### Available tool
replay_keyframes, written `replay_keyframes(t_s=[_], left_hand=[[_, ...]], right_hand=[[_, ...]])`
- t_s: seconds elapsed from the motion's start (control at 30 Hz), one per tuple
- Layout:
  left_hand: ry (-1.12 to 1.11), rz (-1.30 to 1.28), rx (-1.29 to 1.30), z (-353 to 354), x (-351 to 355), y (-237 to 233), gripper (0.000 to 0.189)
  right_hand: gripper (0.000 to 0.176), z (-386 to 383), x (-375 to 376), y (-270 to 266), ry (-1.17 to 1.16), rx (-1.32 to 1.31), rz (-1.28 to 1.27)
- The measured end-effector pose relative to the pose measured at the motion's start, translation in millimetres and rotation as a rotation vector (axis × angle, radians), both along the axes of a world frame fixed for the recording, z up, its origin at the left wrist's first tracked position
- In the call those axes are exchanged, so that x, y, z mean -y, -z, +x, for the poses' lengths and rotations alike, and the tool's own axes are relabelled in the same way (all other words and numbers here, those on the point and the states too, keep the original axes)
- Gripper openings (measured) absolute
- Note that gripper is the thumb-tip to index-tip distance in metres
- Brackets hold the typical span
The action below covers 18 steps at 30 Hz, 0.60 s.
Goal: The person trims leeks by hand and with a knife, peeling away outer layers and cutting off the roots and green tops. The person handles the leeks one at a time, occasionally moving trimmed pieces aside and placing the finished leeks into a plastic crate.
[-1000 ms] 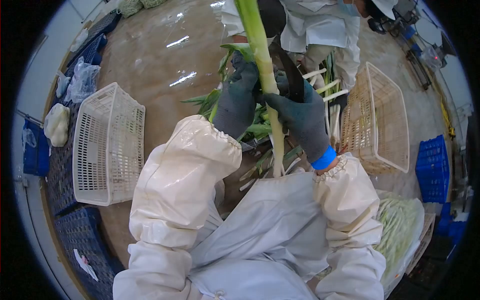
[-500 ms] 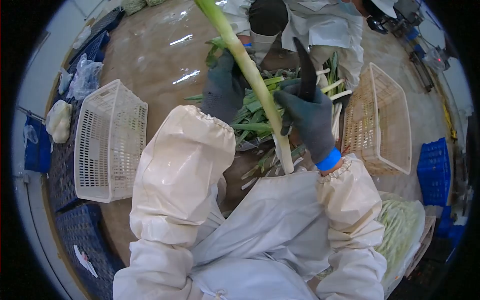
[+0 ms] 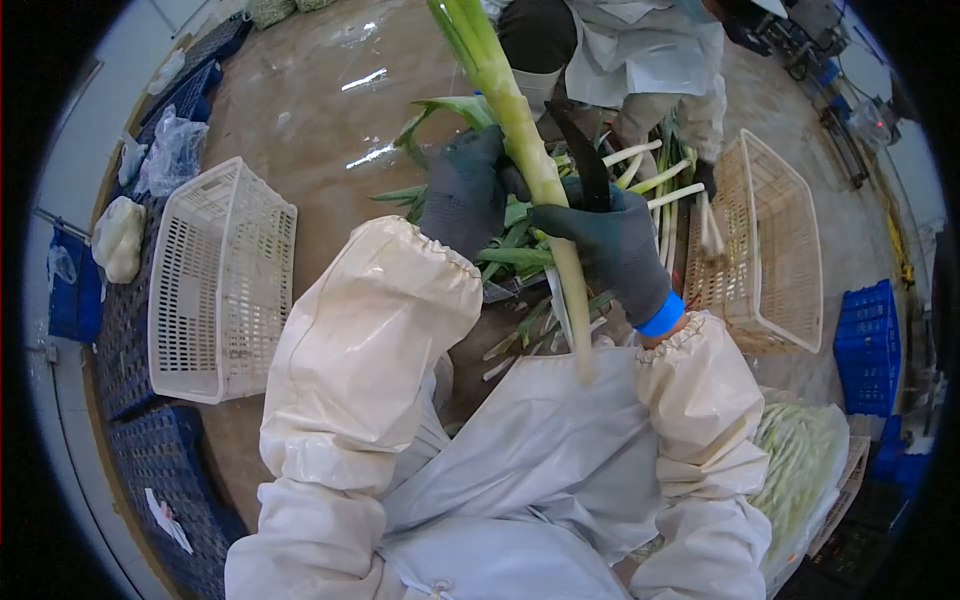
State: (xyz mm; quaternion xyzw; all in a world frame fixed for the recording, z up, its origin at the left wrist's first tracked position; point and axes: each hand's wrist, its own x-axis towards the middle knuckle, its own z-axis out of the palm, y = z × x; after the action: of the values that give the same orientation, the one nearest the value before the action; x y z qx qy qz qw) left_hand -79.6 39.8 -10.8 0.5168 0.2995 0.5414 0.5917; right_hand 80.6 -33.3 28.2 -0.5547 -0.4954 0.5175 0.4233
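A long leek [image 3: 540,175], green above and pale below, stands slightly tilted in front of me. My left hand [image 3: 465,190], in a grey-green glove, is closed against its left side; a loose green leaf [image 3: 455,107] sticks out above the hand. My right hand [image 3: 610,240], gloved alike, grips a knife with a dark curved blade [image 3: 580,150] pointing up; its handle is hidden in the palm. The right fingers also press on the leek's pale shaft. Below and behind the hands lies a pile of leeks and cut leaves [image 3: 515,255].
White plastic crates stand left [image 3: 185,290] and right [image 3: 790,240]. A co-worker [image 3: 640,60] in white sits opposite, with a dark-gloved hand by more leeks [image 3: 665,185]. A clear bag of pale green stalks [image 3: 800,450] lies at lower right. Blue crates [image 3: 868,345] are farther right.
The leek has shifted down and towards me, and stands more upright. My right fingers now lie across its shaft, and the knife blade has swung left. More leaf shows above my left hand.
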Motion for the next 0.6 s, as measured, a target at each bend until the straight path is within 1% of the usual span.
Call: replay_keyframes(t_s=[0.07, 0.13, 0.2, 0.23, 0.33, 0.37, 0.4, 0.47, 0.5, 0.53, 0.57, 0.6], left_hand=[[-0.036, 0.142, -0.095, 0, -1, 6, 0.019], [-0.102, 0.436, -0.359, -2, 4, -2, 0.020], [0.028, -0.227, 0.324, 9, -3, 2, 0.014], [0.094, -0.560, 0.664, 13, -6, 5, 0.012], [0.137, -0.590, 0.582, 6, -11, 20, 0.009], [0.075, -0.237, 0.216, 3, -18, 40, 0.010], [0.010, 0.115, -0.148, 1, -31, 75, 0.010], [-0.071, 0.477, -0.529, -10, -34, 93, 0.012], [-0.085, 0.487, -0.546, -16, -28, 88, 0.013], [-0.072, 0.362, -0.435, -16, -22, 81, 0.014], [-0.070, 0.242, -0.315, -16, -17, 73, 0.016], [-0.037, -0.010, -0.069, -7, -12, 64, 0.017]], right_hand=[[0.030, -2, 2, -7, 0.013, -0.054, -0.065], [0.028, -2, 4, -11, 0.005, -0.129, -0.081], [0.027, 3, 4, -12, -0.029, -0.219, -0.046], [0.027, 5, 4, -14, -0.036, -0.206, -0.058], [0.026, 7, 4, -19, -0.045, -0.169, -0.063], [0.025, 7, 3, -20, -0.039, -0.156, -0.042], [0.025, 8, 3, -21, -0.035, -0.142, -0.023], [0.021, 10, 5, -28, -0.012, -0.212, -0.036], [0.020, 13, 5, -31, -0.002, -0.246, -0.044], [0.018, 19, 3, -32, -0.021, -0.250, -0.004], [0.018, 24, 2, -35, 0.005, -0.214, 0.023], [0.018, 28, 2, -37, 0.033, -0.180, 0.051]])
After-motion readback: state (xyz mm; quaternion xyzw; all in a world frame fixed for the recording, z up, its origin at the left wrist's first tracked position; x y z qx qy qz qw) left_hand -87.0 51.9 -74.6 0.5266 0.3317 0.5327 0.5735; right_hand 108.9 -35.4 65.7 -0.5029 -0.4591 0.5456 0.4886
